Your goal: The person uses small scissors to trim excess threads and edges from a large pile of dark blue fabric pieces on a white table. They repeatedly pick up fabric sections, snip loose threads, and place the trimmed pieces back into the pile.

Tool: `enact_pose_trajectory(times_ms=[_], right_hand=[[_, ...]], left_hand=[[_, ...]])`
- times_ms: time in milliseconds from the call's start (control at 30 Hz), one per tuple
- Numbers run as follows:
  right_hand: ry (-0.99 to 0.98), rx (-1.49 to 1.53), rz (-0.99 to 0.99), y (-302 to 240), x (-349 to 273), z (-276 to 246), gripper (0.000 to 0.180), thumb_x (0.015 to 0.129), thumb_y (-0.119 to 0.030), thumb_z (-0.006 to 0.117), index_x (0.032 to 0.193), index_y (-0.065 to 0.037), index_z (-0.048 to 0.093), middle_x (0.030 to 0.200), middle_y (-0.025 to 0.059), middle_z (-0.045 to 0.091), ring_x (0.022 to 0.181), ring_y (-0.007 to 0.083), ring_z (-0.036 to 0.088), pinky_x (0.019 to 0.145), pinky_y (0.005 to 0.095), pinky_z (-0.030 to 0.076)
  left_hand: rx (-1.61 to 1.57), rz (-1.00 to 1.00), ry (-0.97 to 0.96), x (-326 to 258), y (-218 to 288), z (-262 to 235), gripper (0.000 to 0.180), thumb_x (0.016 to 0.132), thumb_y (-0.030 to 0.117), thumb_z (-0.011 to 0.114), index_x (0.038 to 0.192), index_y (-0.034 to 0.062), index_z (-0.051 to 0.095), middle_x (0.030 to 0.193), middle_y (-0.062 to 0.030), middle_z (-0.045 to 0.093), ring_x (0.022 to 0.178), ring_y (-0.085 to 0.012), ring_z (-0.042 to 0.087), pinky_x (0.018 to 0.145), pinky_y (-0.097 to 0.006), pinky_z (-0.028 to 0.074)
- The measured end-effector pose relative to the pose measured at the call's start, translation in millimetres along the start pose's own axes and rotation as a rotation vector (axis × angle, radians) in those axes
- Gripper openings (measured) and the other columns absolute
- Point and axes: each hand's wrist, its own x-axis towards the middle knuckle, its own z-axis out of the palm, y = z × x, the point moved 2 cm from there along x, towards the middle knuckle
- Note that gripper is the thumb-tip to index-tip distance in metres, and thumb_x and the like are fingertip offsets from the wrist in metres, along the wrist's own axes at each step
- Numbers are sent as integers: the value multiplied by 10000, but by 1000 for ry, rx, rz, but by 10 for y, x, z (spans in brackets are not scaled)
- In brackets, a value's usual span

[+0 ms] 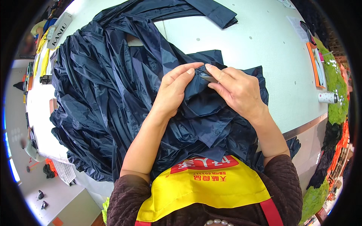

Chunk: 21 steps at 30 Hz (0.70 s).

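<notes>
A dark navy garment of thin, shiny cloth lies bunched over the white table and hangs down toward me. My left hand pinches an edge of this cloth between thumb and fingers. Close beside it, my right hand is closed around small metal thread snips, mostly covered by the fingers. Their metal end points toward the cloth at my left fingertips. A round dark button shows on the garment below my hands.
The white table carries more navy cloth, with a sleeve end at the far side. On the right edge stand a white cup and an orange-edged tray. Lime green cloth lies beyond. A grey box sits far left.
</notes>
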Motion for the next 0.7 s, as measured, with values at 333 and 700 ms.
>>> enact_pose_trajectory(times_ms=[333,700], right_hand=[[19,179,61,61,-3,63,322,774,-148,681,1088,-90,638,750,43,604,606,139,564,538,216,459],[25,638,378,99,158,239,196,807,-184,653,913,-22,625,786,142,630,665,206,618,615,300,480]], left_hand=[[-12,-37,10,29,-48,-25,277,919,125,454,1125,-2,589,1023,-80,628,894,-106,587,808,-217,457],[-19,-53,-24,30,-61,-38,272,921,130,473,1127,-12,582,1017,-62,625,917,-99,569,829,-205,427]])
